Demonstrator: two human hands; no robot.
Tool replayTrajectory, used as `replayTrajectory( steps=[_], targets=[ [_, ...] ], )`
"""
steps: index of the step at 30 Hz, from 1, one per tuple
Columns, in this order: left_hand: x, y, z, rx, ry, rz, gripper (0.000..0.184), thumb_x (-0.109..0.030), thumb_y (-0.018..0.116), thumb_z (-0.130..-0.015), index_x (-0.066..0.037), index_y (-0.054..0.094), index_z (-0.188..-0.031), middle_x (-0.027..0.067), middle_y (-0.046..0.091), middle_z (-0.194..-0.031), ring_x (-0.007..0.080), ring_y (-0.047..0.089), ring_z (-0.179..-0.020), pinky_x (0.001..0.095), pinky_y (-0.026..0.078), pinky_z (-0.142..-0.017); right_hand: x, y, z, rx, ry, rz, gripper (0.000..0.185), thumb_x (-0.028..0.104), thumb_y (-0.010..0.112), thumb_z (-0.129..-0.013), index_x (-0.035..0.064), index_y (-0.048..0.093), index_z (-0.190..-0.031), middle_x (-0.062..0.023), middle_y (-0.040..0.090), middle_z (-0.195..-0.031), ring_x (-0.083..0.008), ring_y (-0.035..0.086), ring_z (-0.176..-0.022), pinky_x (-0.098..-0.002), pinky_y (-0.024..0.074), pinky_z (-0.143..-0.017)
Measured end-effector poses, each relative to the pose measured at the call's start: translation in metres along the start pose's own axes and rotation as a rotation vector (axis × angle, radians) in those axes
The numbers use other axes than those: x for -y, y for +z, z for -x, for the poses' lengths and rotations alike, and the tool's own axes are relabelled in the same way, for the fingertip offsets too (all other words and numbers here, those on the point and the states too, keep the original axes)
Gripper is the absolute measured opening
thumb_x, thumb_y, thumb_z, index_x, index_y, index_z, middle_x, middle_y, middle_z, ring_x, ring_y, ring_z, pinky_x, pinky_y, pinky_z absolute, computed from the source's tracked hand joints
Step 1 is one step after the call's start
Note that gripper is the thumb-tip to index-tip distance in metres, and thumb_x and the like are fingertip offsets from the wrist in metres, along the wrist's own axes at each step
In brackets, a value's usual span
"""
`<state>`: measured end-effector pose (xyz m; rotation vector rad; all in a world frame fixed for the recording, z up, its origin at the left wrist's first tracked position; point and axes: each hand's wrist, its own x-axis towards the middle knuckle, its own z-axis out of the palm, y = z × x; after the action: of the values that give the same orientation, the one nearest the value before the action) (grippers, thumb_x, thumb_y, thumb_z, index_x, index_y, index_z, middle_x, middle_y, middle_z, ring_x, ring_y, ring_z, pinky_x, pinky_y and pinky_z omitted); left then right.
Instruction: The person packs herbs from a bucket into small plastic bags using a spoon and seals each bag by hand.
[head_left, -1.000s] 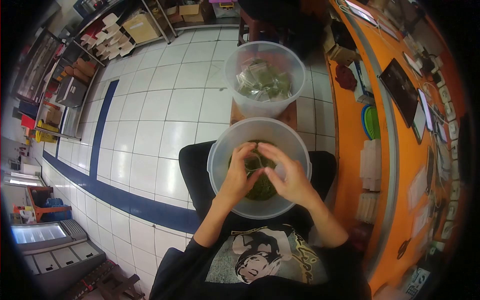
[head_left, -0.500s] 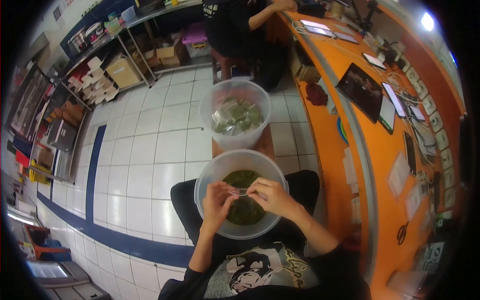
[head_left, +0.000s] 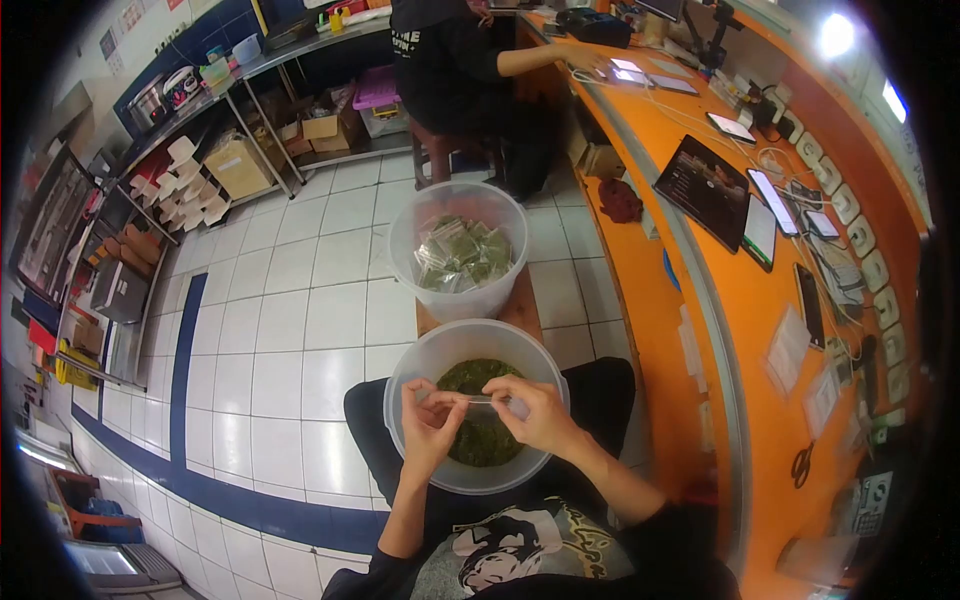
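Note:
My left hand (head_left: pixel 432 425) and my right hand (head_left: pixel 530 412) pinch the two ends of a small clear plastic bag (head_left: pixel 480 400), stretched flat between them. Both hands are over a translucent tub (head_left: pixel 415 365) on my lap, which holds a dark green chopped or leafy mass (head_left: pixel 485 445). Just beyond stands a second translucent tub (head_left: pixel 402 235) with many small clear bags of green contents (head_left: pixel 460 255), on a brown wooden stool (head_left: pixel 525 305).
On the right runs an orange counter (head_left: pixel 690 310) with a tablet (head_left: pixel 705 190), phones, cables, flat plastic packets and scissors (head_left: pixel 801 465). A co-worker in black (head_left: pixel 450 70) sits ahead, one arm on the counter. Metal shelving (head_left: pixel 245 140) with boxes stands at the left.
The view has tilted up, showing more of the co-worker and counter. My hands have moved from cupping close together to pinching the bag's ends, with the bag stretched between them.

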<state>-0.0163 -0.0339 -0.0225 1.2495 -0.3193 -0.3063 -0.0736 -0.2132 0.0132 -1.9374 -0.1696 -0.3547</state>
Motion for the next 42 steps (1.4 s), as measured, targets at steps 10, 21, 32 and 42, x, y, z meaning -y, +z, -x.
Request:
replayTrajectory(
  steps=[10,21,32,42],
  targets=[
    [0.012,-0.013,-0.001,0.158,-0.074,-0.04,0.045,0.01,0.063,-0.085,-0.008,0.03,-0.109,0.0134,0.065,-0.098,0.0166,0.063,-0.091,0.0277,0.051,-0.081,-0.005,0.007,-0.017,0.228,0.06,0.004,0.019,-0.003,0.066,-0.079,0.0018,0.057,-0.096,-0.0115,0.063,-0.077,-0.0251,0.066,-0.071,-0.0331,0.0496,-0.065],
    [-0.004,-0.023,-0.012,-0.072,0.133,-0.112,0.073,-0.029,0.066,-0.091,-0.007,0.02,-0.143,0.0188,0.035,-0.146,0.0285,0.047,-0.124,0.0414,0.04,-0.102,-0.016,-0.026,-0.096,-0.391,0.368,-0.425,0.036,0.006,0.065,-0.086,0.0031,0.052,-0.12,-0.0068,0.057,-0.111,-0.0073,0.06,-0.074,-0.0212,0.0459,-0.052],
    [0.007,-0.019,-0.013,-0.076,-0.08,-0.118,0.026,-0.007,0.06,-0.093,0.001,0.054,-0.117,0.0125,0.061,-0.108,0.0134,0.063,-0.085,0.0242,0.053,-0.064,-0.054,0.055,-0.017,0.177,0.533,-0.872,0.063,-0.002,0.068,-0.08,0.0099,0.033,-0.131,-0.0119,0.057,-0.109,-0.0211,0.062,-0.099,-0.0351,0.0529,-0.083],
    [0.007,-0.026,-0.011,0.149,-0.223,-0.123,0.016,-0.004,0.062,-0.092,0.003,0.06,-0.106,0.0073,0.064,-0.094,0.0122,0.062,-0.085,0.0266,0.052,-0.076,-0.058,0.054,-0.009,0.144,0.51,-0.46,0.04,0.004,0.075,-0.075,0.0065,0.052,-0.108,-0.0025,0.061,-0.09,-0.0099,0.059,-0.079,-0.0262,0.0496,-0.069]
  ],
)
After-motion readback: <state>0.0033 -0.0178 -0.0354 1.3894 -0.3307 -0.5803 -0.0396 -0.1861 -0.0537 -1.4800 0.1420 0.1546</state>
